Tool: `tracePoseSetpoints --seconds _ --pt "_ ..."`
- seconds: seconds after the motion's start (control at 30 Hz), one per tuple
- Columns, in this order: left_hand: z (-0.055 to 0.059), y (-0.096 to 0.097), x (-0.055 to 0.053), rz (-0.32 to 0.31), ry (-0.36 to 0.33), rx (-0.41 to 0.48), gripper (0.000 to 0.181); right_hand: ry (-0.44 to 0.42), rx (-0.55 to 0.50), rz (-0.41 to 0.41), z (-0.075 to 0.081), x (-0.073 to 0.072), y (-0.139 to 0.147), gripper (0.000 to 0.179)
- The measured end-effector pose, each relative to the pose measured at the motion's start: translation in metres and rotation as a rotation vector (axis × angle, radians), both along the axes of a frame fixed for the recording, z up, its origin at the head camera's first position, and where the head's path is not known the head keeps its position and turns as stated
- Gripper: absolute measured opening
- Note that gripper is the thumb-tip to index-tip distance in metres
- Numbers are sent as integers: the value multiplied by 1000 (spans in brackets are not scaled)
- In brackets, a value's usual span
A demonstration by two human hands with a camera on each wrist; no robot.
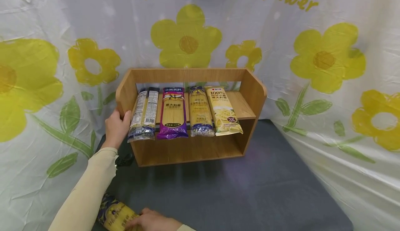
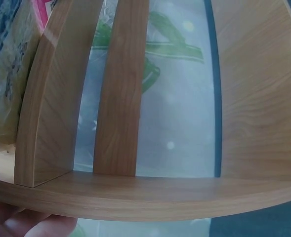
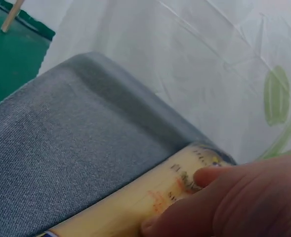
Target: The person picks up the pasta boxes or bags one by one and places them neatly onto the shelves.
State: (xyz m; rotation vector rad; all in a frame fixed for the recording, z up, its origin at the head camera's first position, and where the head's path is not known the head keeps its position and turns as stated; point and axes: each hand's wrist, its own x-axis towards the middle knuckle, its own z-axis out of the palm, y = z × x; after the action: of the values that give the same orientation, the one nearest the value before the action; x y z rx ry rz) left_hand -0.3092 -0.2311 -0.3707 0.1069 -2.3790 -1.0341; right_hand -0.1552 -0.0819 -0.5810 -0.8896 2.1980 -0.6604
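My left hand (image 1: 117,128) grips the left side panel of a small wooden shelf (image 1: 187,154); in the left wrist view its fingers (image 2: 54,226) show beyond the panel's edge. Low in the head view, my right hand (image 1: 156,220) holds a yellow pack of spaghetti (image 1: 117,213) at the cloth's near left edge. The right wrist view shows the thumb and a finger across that same pack (image 3: 120,212); its underside is hidden. Several pasta packs lie side by side on the upper board: a clear-and-blue one (image 1: 143,113), a purple one (image 1: 173,114), a yellow-and-blue one (image 1: 201,111), and a cream one (image 1: 223,111).
Dark grey cloth (image 1: 234,192) covers the surface beneath the shelf. White curtains (image 1: 265,50) with yellow flowers hang behind and on both sides. A small black object (image 1: 125,159) sits by the shelf's lower left. Green floor (image 3: 12,64) appears beyond the cloth's edge.
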Motion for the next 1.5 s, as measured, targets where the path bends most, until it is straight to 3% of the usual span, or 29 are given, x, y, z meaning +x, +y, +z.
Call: tracePoseSetpoints --seconds 0.1,0.2,0.27,0.3,0.4,0.47,0.57,0.7,0.8,0.93,1.17,1.33,1.5 --pt "0 0 -1 0 8 -1 43 -26 21 31 26 7 4 40" --pt "0 0 -2 -1 2 -1 44 -66 33 61 34 7 2 36" --pt "0 -1 -1 -1 -10 1 45 -106 25 89 29 2 0 35" --pt "0 -1 -1 0 -15 1 45 -173 5 83 26 -2 -1 34" --pt "-1 -3 0 -3 -26 0 45 -299 -61 70 7 -13 -1 33" --pt "-2 -3 0 -4 -18 -3 44 -339 -113 61 -4 -18 5 34" --pt "-2 -4 0 5 3 -4 42 -346 -182 2 0 -14 20 38" --pt "-2 -3 0 14 12 -8 41 -477 -301 -136 28 -1 49 39" --pt "-1 -2 2 11 -2 -10 42 -560 -376 -200 36 3 73 38" --pt "-2 -1 3 12 -8 -16 41 -575 -417 -242 35 2 108 42" --pt "-8 -2 1 7 4 -13 41 -451 -477 -306 38 3 186 62" --pt "-10 -2 0 9 26 -25 40 -466 -514 -376 48 11 244 73" --pt "-8 -2 -1 14 45 -21 40 -373 -542 -443 66 23 299 81"
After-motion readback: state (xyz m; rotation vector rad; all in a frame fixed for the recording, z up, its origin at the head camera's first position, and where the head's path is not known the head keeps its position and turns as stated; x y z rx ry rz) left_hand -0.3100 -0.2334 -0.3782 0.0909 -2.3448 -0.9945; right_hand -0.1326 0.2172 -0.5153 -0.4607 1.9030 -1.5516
